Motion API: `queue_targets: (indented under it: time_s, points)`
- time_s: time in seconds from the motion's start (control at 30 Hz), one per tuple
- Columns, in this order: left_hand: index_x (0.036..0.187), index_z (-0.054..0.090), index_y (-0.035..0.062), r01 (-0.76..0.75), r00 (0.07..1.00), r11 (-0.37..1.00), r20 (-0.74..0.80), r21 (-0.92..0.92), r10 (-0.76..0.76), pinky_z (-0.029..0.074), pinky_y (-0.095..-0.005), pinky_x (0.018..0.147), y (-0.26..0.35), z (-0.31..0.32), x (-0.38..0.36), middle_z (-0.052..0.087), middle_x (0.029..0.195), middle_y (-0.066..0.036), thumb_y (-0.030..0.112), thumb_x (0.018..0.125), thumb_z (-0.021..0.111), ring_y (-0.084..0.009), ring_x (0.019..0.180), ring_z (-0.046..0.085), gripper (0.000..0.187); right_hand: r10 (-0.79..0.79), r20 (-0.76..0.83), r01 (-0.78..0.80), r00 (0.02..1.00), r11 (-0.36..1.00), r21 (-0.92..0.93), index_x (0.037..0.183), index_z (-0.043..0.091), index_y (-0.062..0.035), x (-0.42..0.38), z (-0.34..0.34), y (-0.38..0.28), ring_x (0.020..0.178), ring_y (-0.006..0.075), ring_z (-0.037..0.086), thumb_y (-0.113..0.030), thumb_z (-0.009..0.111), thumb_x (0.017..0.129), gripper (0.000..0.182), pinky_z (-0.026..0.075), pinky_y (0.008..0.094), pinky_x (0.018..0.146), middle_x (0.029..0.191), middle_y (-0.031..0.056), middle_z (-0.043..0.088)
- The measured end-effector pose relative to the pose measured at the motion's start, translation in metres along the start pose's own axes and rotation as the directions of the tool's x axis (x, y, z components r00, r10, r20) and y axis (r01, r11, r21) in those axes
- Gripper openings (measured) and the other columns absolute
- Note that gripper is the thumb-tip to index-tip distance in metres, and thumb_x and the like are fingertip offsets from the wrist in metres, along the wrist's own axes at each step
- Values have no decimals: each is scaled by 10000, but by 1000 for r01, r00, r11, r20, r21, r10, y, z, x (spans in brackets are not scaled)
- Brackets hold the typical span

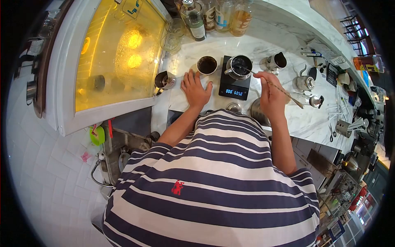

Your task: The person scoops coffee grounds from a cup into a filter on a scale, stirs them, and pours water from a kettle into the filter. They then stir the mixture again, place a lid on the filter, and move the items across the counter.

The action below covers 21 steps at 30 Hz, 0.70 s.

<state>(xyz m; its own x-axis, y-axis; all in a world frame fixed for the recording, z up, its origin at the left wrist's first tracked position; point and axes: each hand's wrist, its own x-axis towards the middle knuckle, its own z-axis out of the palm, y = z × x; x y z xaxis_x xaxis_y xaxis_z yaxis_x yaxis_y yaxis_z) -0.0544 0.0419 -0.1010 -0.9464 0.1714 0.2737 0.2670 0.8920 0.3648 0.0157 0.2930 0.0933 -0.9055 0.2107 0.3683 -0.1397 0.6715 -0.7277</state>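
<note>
A long twisty stick (294, 100) is gripped in the right hand (269, 94), with the fingers closed on it, just right of the black scale (243, 84). The stick is held on a slant: its near end is pointed right, away from the scale, and its other end is dipped into the metal cup (238, 77). That cup is set on the far part of the scale, to the left of the grip and a bit farther off. The left hand (196, 88) is laid open, left of the scale, with nothing held. Past its fingers, a round cup (199, 71) is set left of the scale.
</note>
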Motion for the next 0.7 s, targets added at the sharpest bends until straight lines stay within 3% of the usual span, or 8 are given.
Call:
queue_targets:
  time_s: [0.2, 0.3, 0.4, 0.6, 0.7]
  points:
    - [1414, 564, -1, -5, 1000, 1000, -1, 7, 5, 252, -621, 1204, 0, -2, -1, 464, 1572, -245, 454, 889, 744, -448, 1482, 378, 718, 18, -18, -19, 1000, 997, -81, 1119, 741, -59, 9, -7, 0, 991, 347, 689, -86, 633, 1055, 128, 540, 430, 863, 1065, 131, 743]
    - [1411, 566, 0, 1, 1000, 1000, -2, 1, -1, 252, -623, 1203, 0, -1, 0, 463, 1574, -244, 455, 891, 742, -448, 1482, 378, 713, 54, -4, -54, 999, 989, -135, 1119, 742, -37, 5, -12, -2, 997, 309, 710, -50, 584, 1073, 165, 550, 381, 878, 1070, 119, 756]
    - [1409, 568, 0, -2, 1000, 1000, -7, -5, 2, 249, -621, 1205, -1, 0, -1, 462, 1576, -242, 452, 890, 742, -446, 1484, 375, 710, -74, -16, 72, 997, 993, -90, 1119, 744, -40, 3, -2, -3, 988, 312, 707, -57, 580, 1076, 170, 550, 385, 869, 1066, 120, 755]
    - [1408, 569, -1, -3, 1000, 1000, -7, 1, 3, 253, -618, 1202, -1, -1, -1, 466, 1573, -242, 448, 882, 747, -444, 1478, 379, 714, -3, -33, -1, 999, 995, -98, 1105, 743, -54, 8, 1, -3, 992, 343, 692, -82, 642, 1048, 120, 541, 425, 877, 1047, 135, 745]
    - [1405, 570, 1, -5, 1000, 1000, -11, -4, 5, 259, -615, 1197, -1, -1, 0, 471, 1567, -241, 448, 880, 749, -444, 1474, 381, 713, 54, -36, -58, 998, 991, -122, 1118, 749, -43, 5, -9, -5, 989, 298, 708, -52, 594, 1067, 164, 547, 377, 856, 1049, 105, 756]
